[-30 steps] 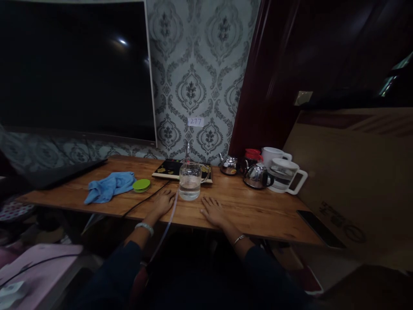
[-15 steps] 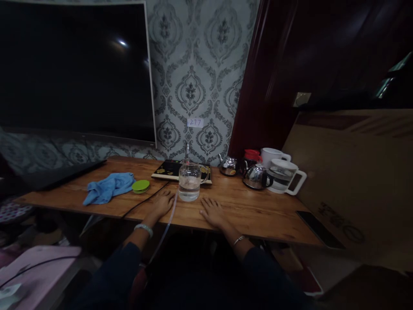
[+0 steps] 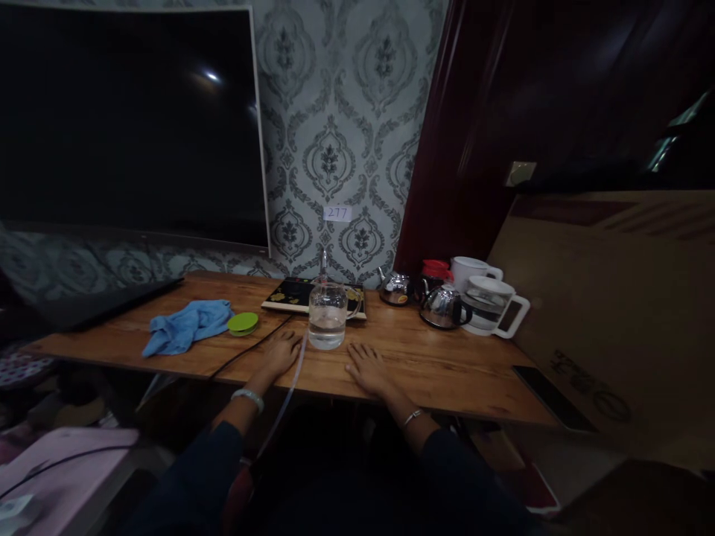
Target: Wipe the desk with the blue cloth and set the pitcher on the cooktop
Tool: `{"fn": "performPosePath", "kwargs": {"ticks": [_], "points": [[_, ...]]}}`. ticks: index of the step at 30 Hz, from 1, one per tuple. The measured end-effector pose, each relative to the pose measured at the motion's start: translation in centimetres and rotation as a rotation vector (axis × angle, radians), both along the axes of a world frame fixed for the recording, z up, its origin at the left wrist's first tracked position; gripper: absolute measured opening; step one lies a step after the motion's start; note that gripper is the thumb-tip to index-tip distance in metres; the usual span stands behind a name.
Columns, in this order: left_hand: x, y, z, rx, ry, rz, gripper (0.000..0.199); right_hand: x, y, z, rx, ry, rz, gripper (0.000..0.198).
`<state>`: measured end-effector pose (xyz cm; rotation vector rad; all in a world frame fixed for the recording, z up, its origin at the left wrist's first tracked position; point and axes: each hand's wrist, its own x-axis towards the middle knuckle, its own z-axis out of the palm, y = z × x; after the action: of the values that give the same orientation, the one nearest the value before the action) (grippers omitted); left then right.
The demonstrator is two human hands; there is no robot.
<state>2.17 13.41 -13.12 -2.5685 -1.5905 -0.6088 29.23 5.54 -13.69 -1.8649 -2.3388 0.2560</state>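
One left hand (image 3: 281, 353) is lying flat on table (image 3: 436, 372), lower center, maybe touching tube (image 3: 299, 365); right hand (image 3: 369, 366) is resting palm-down, slightly right, both lying spread. Jug (image 3: 327, 327) is standing between them, slightly beyond, just below frame center.

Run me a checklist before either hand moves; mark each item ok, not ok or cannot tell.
1. Left hand free: ok, palm down on the wooden table, with nothing visible in its grip.
2. Right hand free: ok, palm down on the table, fingers spread.
3. Glass pitcher upright: ok, standing between the hands with clear liquid in its lower part.
4. Clear tube not touching the left hand: cannot tell, they are very close.
5. Blue cloth away from the pitcher: ok, well off to the left.
6. Cooktop switched off: cannot tell, its controls are unreadable.
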Motion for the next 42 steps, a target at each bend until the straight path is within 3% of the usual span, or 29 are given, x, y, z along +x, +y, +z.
{"fn": "performPosePath", "kwargs": {"ticks": [42], "points": [[0.02,-0.1,0.17,-0.03,-0.036,0.005,0.034,0.1,0.45,-0.59,0.005,-0.027,-0.007,0.063]]}}
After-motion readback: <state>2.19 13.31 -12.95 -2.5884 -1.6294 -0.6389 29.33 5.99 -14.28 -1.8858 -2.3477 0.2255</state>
